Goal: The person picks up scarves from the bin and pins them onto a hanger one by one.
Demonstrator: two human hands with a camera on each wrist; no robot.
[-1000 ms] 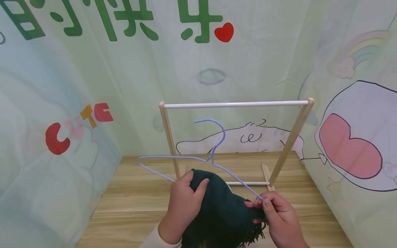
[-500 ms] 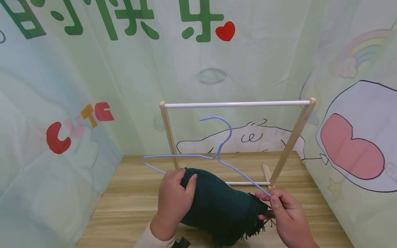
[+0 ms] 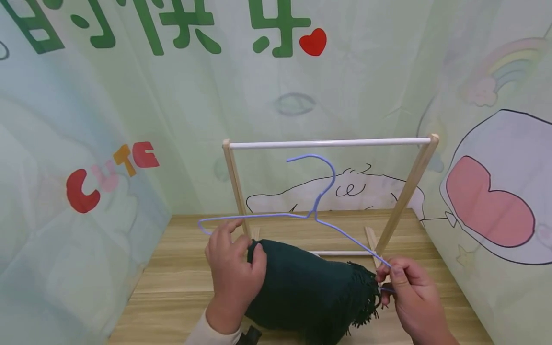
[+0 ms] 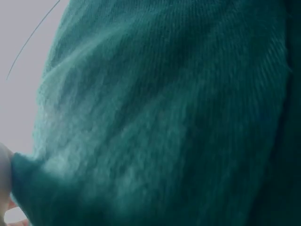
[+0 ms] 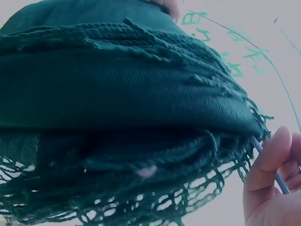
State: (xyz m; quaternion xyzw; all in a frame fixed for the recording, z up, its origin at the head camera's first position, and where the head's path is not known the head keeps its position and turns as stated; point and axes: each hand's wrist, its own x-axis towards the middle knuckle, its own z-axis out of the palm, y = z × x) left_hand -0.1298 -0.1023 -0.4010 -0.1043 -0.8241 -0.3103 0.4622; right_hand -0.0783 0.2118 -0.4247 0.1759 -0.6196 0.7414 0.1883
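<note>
A dark green fringed scarf [image 3: 302,282] lies over the lower part of a thin blue-purple clothes hanger [image 3: 316,206], hiding much of its bottom bar. My left hand [image 3: 233,270] holds the scarf's left end, the thumb in front of the cloth; fabric fills the left wrist view, with a bit of finger [image 4: 4,176] at its edge. My right hand [image 3: 416,292] pinches the hanger's right corner, just beyond the fringe. In the right wrist view the hanger bar [image 5: 281,182] runs from the scarf [image 5: 127,89] into that hand. The hanger's hook points up and left.
Behind the hanger stands a small rack with wooden legs [image 3: 407,194] and a white top rail [image 3: 329,143]. It rests on a wood-grain tabletop [image 3: 172,268]. Printed cloth [image 3: 194,120] hangs at the back and both sides.
The hanger has shifted right and slightly up with my right hand. My left hand has moved left along the hanger, and the scarf lies more spread out along the bar.
</note>
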